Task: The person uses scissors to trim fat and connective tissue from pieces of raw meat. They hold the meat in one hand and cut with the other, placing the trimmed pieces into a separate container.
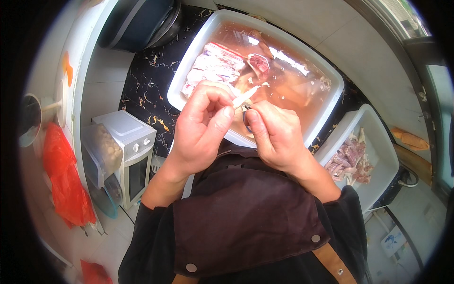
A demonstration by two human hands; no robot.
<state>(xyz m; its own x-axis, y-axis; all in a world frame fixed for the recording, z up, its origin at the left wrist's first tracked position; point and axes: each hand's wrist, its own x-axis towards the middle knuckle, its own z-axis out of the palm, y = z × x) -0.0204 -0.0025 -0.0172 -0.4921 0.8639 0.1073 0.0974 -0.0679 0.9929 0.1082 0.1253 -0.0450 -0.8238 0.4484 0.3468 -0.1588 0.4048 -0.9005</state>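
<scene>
Above the near rim of a large white plastic tub (172,85), my left hand (204,124) pinches a small whitish piece (246,96) that looks like meat or skin. Close on its right, my right hand (275,133) is closed around a small tool (245,115) with a dark metal tip and a blue part; its kind cannot be told. Cloudy reddish water fills the tub. A red-and-white printed plastic package (218,65) lies in it at the left, and a piece of raw meat (259,65) sits right of the package. More pale pieces lie under the water.
A second white tub (385,152) at the right holds a heap of raw meat strips (349,161). Black marbled counter (147,85) runs under the large tub. On the left stand a white microwave or oven (136,152), a clear container (103,149) and a red plastic bag (65,174).
</scene>
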